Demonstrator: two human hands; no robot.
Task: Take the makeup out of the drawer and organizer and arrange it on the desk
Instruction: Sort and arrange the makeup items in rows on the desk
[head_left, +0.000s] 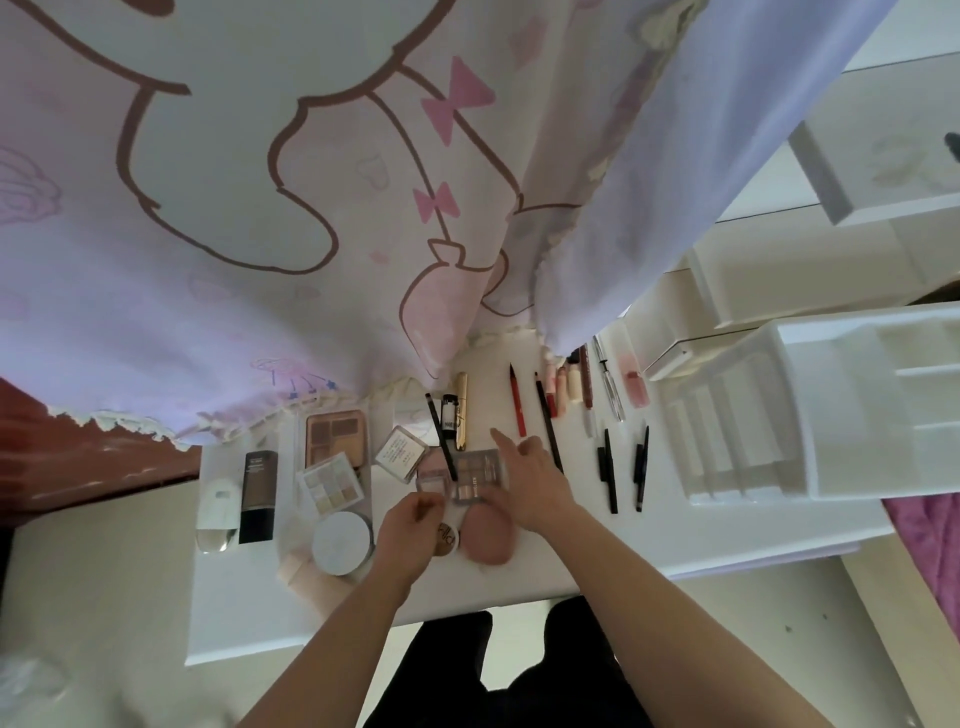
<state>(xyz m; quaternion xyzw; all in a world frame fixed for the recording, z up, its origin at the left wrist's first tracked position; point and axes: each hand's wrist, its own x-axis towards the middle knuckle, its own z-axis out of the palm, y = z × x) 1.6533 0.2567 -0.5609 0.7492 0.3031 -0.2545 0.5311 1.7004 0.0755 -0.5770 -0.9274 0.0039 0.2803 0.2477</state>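
At frame centre, pinching the grey eyeshadow palette (480, 470) on the desk (519, 587) with the right hand (527, 480), index straight; left hand (415, 522) curled beside the pink compact (434, 474), grip unclear. Probably squaring palettes together, like the black pencils (609, 470) rowed right of centre

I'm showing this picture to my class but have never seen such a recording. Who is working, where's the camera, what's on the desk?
No machine: a person works bare-handed, filmed by one camera on their head, looking down. The right hand grips a grey eyeshadow palette, forefinger stretched out. The left hand curls beside a small clear compact; whether it grips is unclear. On the white desk lie a pink sponge, a dark bottle and pencils, beside a white organizer.
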